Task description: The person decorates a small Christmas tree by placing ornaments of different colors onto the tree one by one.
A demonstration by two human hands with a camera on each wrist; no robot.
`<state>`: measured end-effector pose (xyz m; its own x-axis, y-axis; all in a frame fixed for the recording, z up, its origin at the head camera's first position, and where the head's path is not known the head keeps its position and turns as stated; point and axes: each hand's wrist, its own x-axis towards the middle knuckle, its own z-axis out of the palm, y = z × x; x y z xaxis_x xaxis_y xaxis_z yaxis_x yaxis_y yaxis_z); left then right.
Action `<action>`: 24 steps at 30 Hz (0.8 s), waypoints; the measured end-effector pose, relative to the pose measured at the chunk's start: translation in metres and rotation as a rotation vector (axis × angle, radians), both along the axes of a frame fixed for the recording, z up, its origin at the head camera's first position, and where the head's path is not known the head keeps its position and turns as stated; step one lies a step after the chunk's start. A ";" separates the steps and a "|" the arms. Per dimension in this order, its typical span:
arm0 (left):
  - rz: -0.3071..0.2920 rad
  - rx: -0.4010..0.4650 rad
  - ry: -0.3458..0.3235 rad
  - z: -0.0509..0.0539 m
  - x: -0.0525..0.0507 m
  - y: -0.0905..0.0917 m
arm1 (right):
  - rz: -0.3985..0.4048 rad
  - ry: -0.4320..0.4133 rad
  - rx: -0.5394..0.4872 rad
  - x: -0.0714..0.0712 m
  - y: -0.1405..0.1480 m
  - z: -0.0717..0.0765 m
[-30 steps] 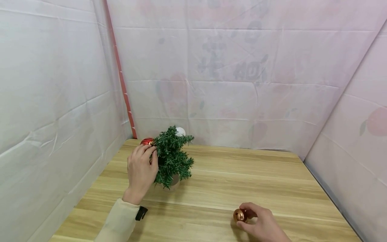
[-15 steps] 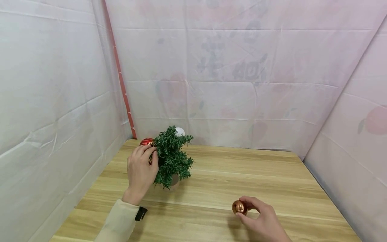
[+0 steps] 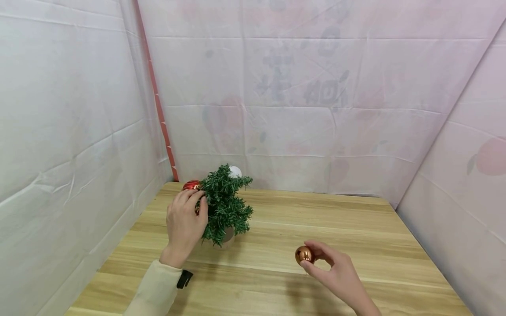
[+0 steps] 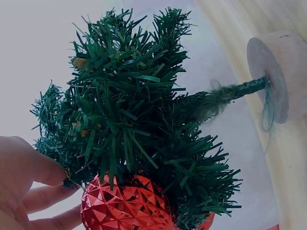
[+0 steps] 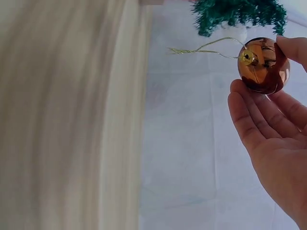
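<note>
My right hand (image 3: 336, 270) pinches a shiny copper Christmas bauble (image 3: 302, 254) between thumb and fingers above the table. A gold string loop (image 5: 211, 50) hangs from its cap in the right wrist view. At the tree's left side, my left hand (image 3: 185, 219) has its thumb and fingers at a branch tip of a small green artificial Christmas tree (image 3: 227, 197), appearing to pinch it. A red faceted bauble (image 4: 124, 206) hangs below that hand's fingers in the left wrist view. Behind the tree shows a white bauble (image 3: 235, 171); at its left is a red bauble (image 3: 191, 184).
The tree stands on a round wooden base (image 3: 226, 239) on the wood-grain table (image 3: 316, 224). White cloth walls (image 3: 292, 131) enclose the table's back and sides. A red strip (image 3: 160, 114) runs down the left corner.
My right hand has lifted the copper bauble off the table and moved it slightly left and farther forward. My left hand has stayed at the tree.
</note>
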<state>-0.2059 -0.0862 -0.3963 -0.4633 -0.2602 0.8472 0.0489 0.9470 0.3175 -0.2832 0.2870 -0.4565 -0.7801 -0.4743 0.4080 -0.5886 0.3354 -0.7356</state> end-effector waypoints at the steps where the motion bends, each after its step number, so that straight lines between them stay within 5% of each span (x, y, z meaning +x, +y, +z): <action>1: -0.001 -0.001 0.002 0.000 0.000 0.000 | 0.007 -0.008 -0.005 -0.001 -0.002 0.002; 24: -0.023 -0.023 0.023 0.007 0.006 0.006 | 0.183 0.031 -0.079 -0.006 -0.043 0.031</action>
<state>-0.2004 -0.0800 -0.3892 -0.4492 -0.2305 0.8632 0.0774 0.9525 0.2946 -0.2891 0.2439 -0.4250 -0.6703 -0.5726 0.4721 -0.6571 0.1623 -0.7361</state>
